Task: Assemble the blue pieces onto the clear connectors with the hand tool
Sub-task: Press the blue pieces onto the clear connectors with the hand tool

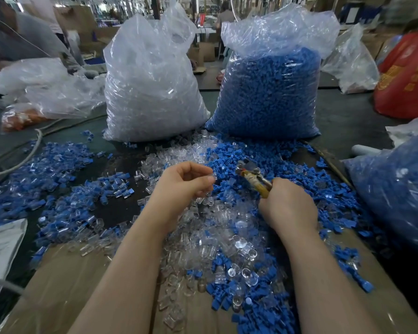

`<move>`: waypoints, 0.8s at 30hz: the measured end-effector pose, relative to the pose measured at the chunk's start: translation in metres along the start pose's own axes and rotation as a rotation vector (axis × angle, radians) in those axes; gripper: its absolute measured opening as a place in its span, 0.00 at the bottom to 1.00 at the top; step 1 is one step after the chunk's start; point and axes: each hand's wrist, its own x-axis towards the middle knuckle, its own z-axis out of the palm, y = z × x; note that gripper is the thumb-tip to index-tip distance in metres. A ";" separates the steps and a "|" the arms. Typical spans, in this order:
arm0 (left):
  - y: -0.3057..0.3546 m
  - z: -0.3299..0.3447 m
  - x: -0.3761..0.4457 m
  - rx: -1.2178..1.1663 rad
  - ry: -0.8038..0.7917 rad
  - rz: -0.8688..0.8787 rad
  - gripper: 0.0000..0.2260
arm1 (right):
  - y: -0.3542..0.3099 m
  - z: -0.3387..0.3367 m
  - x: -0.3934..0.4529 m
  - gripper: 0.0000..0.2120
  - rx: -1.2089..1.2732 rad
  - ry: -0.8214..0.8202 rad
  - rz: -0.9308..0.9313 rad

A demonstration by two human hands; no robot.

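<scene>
Step in hand, as I judge it, is pairing: my left hand pinches one clear connector at its fingertips, at 3 o'clock of the palm. My right hand is curled round the hand tool, whose head points to 10 o'clock over the blue pieces; whether its jaws are open I cannot tell. Next I must seat a blue piece on the connector and press it

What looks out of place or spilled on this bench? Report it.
Nothing looks damaged. Loose blue pieces and clear connectors lie heaped across the table and cardboard, in front of both bags.
</scene>
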 end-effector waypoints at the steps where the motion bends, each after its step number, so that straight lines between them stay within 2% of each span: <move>1: 0.000 0.000 0.000 -0.022 -0.002 -0.004 0.05 | -0.002 0.000 0.000 0.08 -0.001 -0.013 -0.018; 16: 0.000 0.001 0.001 -0.003 -0.013 -0.013 0.05 | -0.001 0.000 0.003 0.04 0.055 -0.035 -0.010; 24: 0.000 -0.002 -0.001 -0.006 -0.039 -0.013 0.06 | 0.000 0.003 0.002 0.06 0.029 0.016 -0.006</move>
